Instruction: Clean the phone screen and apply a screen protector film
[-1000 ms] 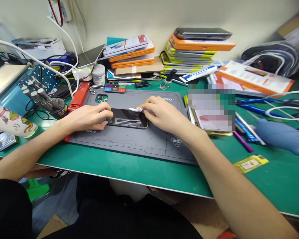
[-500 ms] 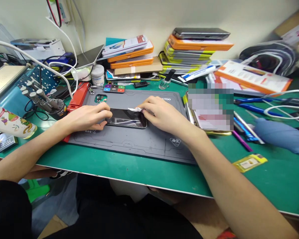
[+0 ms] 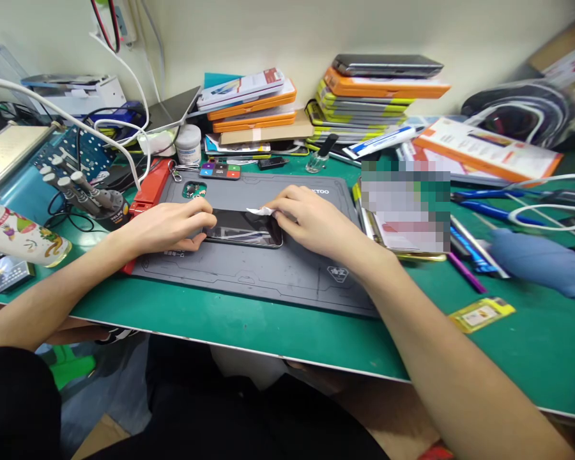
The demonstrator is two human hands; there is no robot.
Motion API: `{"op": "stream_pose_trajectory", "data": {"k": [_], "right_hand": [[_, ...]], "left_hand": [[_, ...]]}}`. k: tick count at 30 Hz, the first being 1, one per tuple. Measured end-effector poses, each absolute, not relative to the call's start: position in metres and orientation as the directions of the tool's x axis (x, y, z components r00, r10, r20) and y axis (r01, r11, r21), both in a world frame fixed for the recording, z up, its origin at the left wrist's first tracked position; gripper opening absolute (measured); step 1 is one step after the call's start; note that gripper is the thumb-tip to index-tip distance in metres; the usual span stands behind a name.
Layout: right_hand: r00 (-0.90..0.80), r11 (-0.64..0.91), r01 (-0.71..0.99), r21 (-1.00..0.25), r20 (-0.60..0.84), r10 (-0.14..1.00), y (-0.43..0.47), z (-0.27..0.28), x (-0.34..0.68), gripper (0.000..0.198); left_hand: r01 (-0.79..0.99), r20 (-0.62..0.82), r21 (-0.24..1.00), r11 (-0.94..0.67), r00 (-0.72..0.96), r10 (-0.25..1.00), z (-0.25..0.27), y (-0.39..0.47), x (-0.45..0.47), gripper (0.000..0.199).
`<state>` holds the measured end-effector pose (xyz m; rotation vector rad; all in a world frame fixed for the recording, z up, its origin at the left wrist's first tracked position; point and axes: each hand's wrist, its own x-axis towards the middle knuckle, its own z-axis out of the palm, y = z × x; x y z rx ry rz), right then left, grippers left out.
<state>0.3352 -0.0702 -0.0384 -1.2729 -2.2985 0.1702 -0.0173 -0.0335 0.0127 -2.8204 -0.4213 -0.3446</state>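
Observation:
A smartphone (image 3: 242,229) with a glossy dark screen lies face up, lengthwise, on a grey work mat (image 3: 249,275). My left hand (image 3: 184,223) grips its left end between thumb and fingers, covering that end. Over the right end, my right hand (image 3: 299,214) pinches a small white wipe (image 3: 259,211), which rests against the upper edge of the screen. Most of the wipe is hidden under the fingers. Reflections show along the lower part of the glass.
Screwdrivers (image 3: 84,191) stand in a holder left of the mat, near a patterned cup (image 3: 22,236). Stacked boxes (image 3: 364,105) line the wall. To the right lie blue-handled pliers (image 3: 498,207), a blue-grey air blower (image 3: 539,259) and a yellow packet (image 3: 482,314).

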Motion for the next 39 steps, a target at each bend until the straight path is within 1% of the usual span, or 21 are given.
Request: {"op": "stream_pose_trajectory", "data": {"k": [7,15,25,30,39], "right_hand": [[-0.431,0.550,0.759,-0.347,0.364,0.825,-0.0701,-0.0382,0.3347,0.036],[-0.433,0.554,0.761,-0.336,0.373,0.821,-0.0704,-0.0380,0.3348,0.035],[-0.434,0.553,0.758,-0.346,0.367,0.823,-0.0717,-0.0377,0.3349,0.036],[-0.434,0.551,0.759,-0.346,0.361,0.825,-0.0712,-0.0376,0.3355,0.036],[-0.440,0.558,0.757,-0.341,0.365,0.821,-0.0708,-0.0383,0.3353,0.036]], "left_hand": [[0.302,0.290,-0.223,-0.927,0.928,0.233,0.0126,-0.0328,-0.0169,0.019],[0.294,0.288,-0.259,-0.920,0.933,0.217,0.0135,-0.0332,-0.0158,0.016],[0.299,0.298,-0.219,-0.929,0.927,0.228,0.0131,-0.0333,-0.0161,0.018],[0.285,0.304,-0.240,-0.928,0.930,0.207,0.0142,-0.0337,-0.0151,0.017],[0.307,0.290,-0.243,-0.920,0.928,0.233,0.0145,-0.0340,-0.0155,0.019]]}}
